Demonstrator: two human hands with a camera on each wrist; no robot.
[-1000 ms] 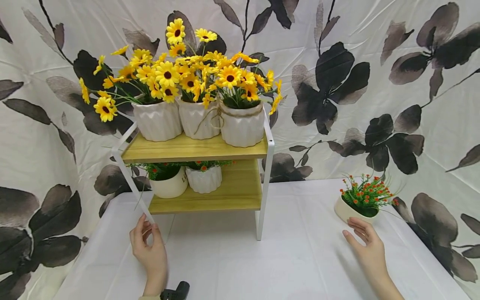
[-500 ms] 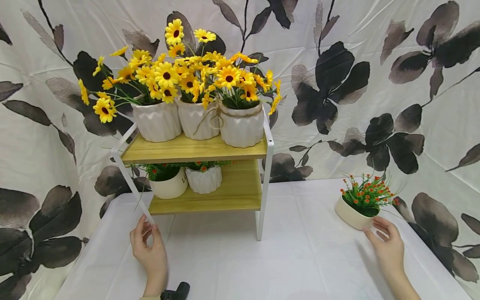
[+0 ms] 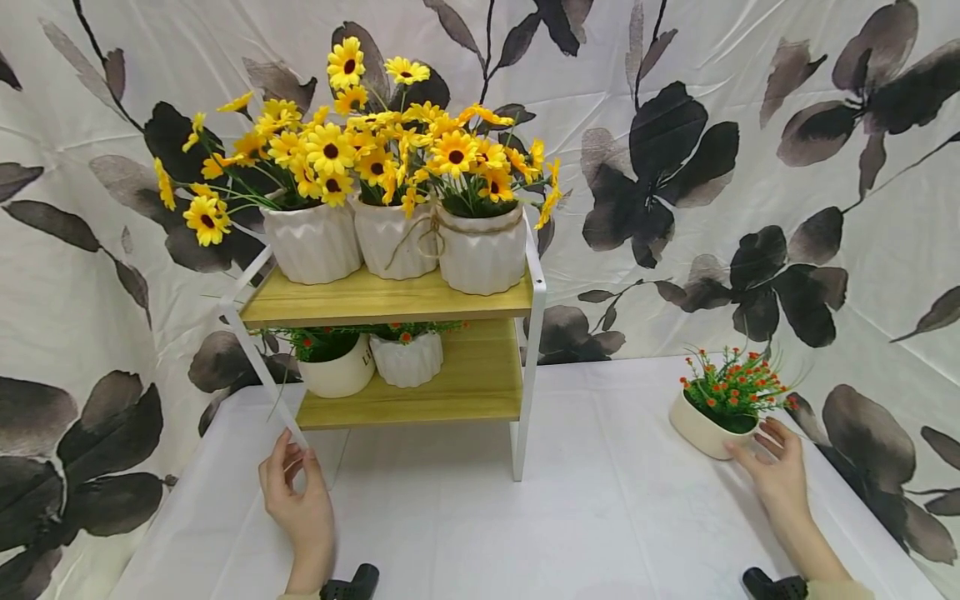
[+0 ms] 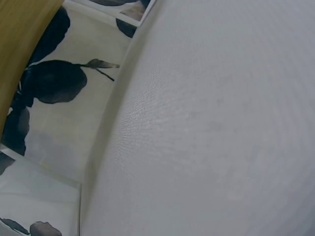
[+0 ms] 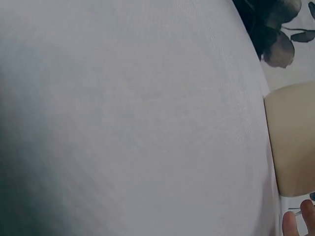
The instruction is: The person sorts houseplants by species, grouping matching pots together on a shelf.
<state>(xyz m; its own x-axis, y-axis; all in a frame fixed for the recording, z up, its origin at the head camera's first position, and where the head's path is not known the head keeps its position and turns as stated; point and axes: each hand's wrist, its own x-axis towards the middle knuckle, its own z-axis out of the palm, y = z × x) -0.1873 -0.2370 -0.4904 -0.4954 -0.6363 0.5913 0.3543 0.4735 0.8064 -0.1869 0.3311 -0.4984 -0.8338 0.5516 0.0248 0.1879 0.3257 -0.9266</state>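
Observation:
At the right of the head view, my right hand holds the right end of a cream flowerpot, thumb at its front and fingers round the side. Small orange-red flowers and green blades fill this pot. The right wrist view catches the pot's pale wall with fingertips just beyond its end. My left hand pinches the lower front-left leg of a white-framed two-tier shelf. Only the tablecloth, backdrop and a wooden board edge appear in the left wrist view.
Three white pots of yellow flowers stand on the shelf's upper board. Below them, a cream pot and a white ribbed pot occupy the left part of the lower board. A white cloth covers the table; a floral-print backdrop hangs behind.
My right hand has moved right and slightly back, from in front of the cream flowerpot to round its right end. The pot stays in place, and the left hand keeps its position on the leg.

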